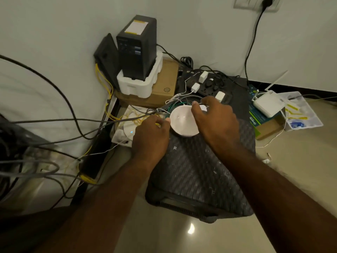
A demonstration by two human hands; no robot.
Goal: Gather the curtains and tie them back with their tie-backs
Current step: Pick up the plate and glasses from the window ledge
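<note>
Fingers (207, 101) of our right hand (217, 123) curl over the far rim of the white round domed plastic device (182, 125), thumb on its upper edge, so that hand is clamped on it. Our left hand (151, 137) has its fingers curled at the device's left rim, and we cannot tell whether they pinch the rim or one of the grey and green cables (175, 105) running in there. The device lies between our hands, at the far end of the dark woven-pattern plastic stool (200, 170). Neither curtains nor tie-backs show anywhere in view, so we cannot say which way they lie from our fingers, which hand is nearer, how their long axis runs or which way they point. We judge that both hands must first release the device before we turn to find the fabric.
</note>
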